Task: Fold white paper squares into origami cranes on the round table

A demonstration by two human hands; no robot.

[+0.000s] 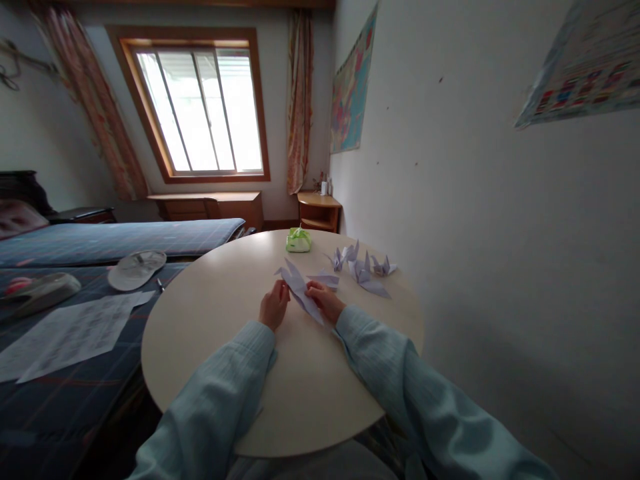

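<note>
A pale lilac paper crane (pixel 297 283) is held between my two hands above the round table (pixel 200 333). Its pointed folds stick up toward the far side. The fingers of my left hand (pixel 275 307) pinch its left edge near the bent tip. My right hand (pixel 326 302) grips its right side, thumb and fingers closed on the paper. Several finished-looking folded cranes (pixel 367 275) stand on the table beyond my right hand. Part of the held paper is hidden behind my fingers.
A green and white tissue pack (pixel 299 241) sits at the table's far edge. The bed (pixel 115 373) on the left bears printed sheets (pixel 85 333), a light cap (pixel 136 269) and a pen (pixel 161 285). A white wall (pixel 475 220) runs close along the right.
</note>
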